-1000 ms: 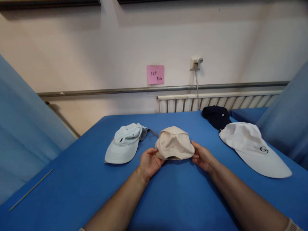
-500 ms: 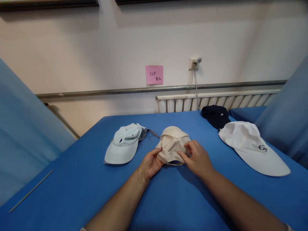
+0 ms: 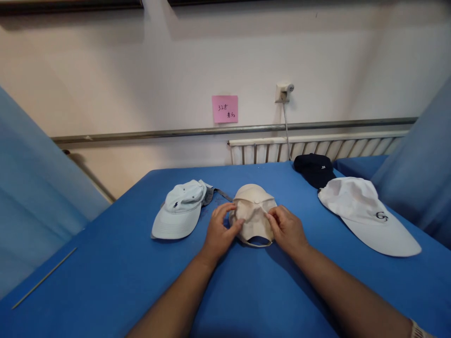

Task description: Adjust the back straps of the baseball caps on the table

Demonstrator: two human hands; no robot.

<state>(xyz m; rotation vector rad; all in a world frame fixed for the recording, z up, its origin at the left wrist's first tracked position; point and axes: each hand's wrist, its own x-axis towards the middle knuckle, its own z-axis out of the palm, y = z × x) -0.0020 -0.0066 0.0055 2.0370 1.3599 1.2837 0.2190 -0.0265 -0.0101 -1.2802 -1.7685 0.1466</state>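
Flanking beige cap (image 3: 254,221) mid-frame: pale cap (image 3: 180,211) left, navy cap (image 3: 314,170), white cap (image 3: 364,213) right; left hand (image 3: 217,235), right hand (image 3: 291,231) angled inward, pinching its fabric.

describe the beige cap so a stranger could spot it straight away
Start with the blue table against the wall. Near its middle, look between the left hand and the right hand for the beige cap. Its open back faces the viewer and shows no logo, unlike the pale blue, navy and white caps.
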